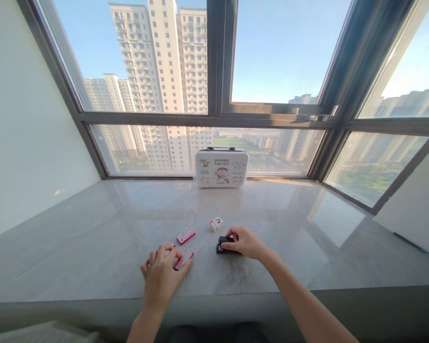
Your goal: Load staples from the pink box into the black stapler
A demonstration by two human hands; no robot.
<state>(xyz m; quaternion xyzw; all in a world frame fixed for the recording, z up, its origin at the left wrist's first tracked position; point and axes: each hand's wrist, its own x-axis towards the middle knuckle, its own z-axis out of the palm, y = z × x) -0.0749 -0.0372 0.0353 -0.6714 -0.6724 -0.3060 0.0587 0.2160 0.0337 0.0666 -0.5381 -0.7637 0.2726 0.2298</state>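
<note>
My left hand (160,267) is low over the windowsill, its fingers curled around a small red-and-white box (185,257) that looks like a staple box. Part of another such box shows by the fingertips, mostly hidden by the hand. Just beyond lies a flat red-and-white box (185,236). My right hand (243,242) grips a black stapler (227,245) from above, thumb on the near side; the stapler rests on the sill. A small white box with a red and dark print (216,224) sits behind the stapler.
A white case with cartoon prints and a dark handle (221,169) stands upright against the window at the back. The grey marble sill (93,247) ends at a front edge close to me. Dark window frames (214,119) rise behind, with white walls on both sides.
</note>
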